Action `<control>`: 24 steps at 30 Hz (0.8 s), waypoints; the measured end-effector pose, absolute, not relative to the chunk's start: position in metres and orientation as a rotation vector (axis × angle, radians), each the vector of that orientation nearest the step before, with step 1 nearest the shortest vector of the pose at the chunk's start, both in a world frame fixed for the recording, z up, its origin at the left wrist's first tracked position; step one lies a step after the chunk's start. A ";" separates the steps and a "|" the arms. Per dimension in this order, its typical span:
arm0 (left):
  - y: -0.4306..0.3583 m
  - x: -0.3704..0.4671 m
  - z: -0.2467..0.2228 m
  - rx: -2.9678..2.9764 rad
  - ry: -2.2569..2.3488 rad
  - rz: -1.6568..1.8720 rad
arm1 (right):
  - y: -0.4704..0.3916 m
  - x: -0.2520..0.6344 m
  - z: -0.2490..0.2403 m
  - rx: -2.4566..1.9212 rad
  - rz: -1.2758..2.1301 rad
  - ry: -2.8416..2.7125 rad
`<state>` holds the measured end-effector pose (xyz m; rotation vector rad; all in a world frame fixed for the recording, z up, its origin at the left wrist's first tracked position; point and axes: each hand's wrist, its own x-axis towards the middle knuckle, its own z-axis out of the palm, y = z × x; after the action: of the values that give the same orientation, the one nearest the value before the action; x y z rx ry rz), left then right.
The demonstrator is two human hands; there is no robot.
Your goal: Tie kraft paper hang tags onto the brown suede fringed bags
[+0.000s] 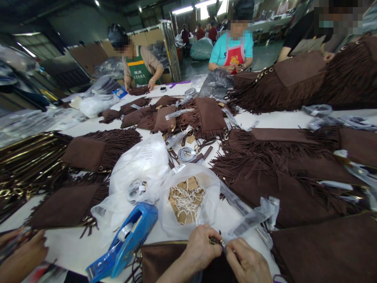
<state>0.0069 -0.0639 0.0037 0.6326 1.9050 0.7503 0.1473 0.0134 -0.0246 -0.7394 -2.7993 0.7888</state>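
1. Brown suede bag: lies at the near table edge, directly under both hands; its lower part is cut off by the picture's bottom edge.
2. Metal fitting: small, at the bag's top edge, pinched between the two hands; mostly covered by fingertips, its form hard to make out.
3. Left hand: closed, fingers pinching the fitting; wrist runs out of view below.
4. Right hand: closed, fingertips meeting the left hand's at the fitting; what else it grips cannot be told.
5. Clear plastic sleeve: crumpled, just beyond the right hand.
6. Blue tape dispenser: just left of the bag.
7. Plastic bag of paper tags: just beyond the hands; the tags show only dimly through the film.
8. Another person's hand: bottom left corner, partly cut off.
9. Fringed brown bags: spread over the white table.
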 end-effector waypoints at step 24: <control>-0.064 0.008 -0.001 0.674 1.928 0.731 | 0.013 0.146 -0.021 -0.700 0.570 -2.779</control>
<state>0.0081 -0.0638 -0.0005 0.6740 1.9278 0.7305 0.1460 0.0127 -0.0210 -0.7001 -2.7790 0.5697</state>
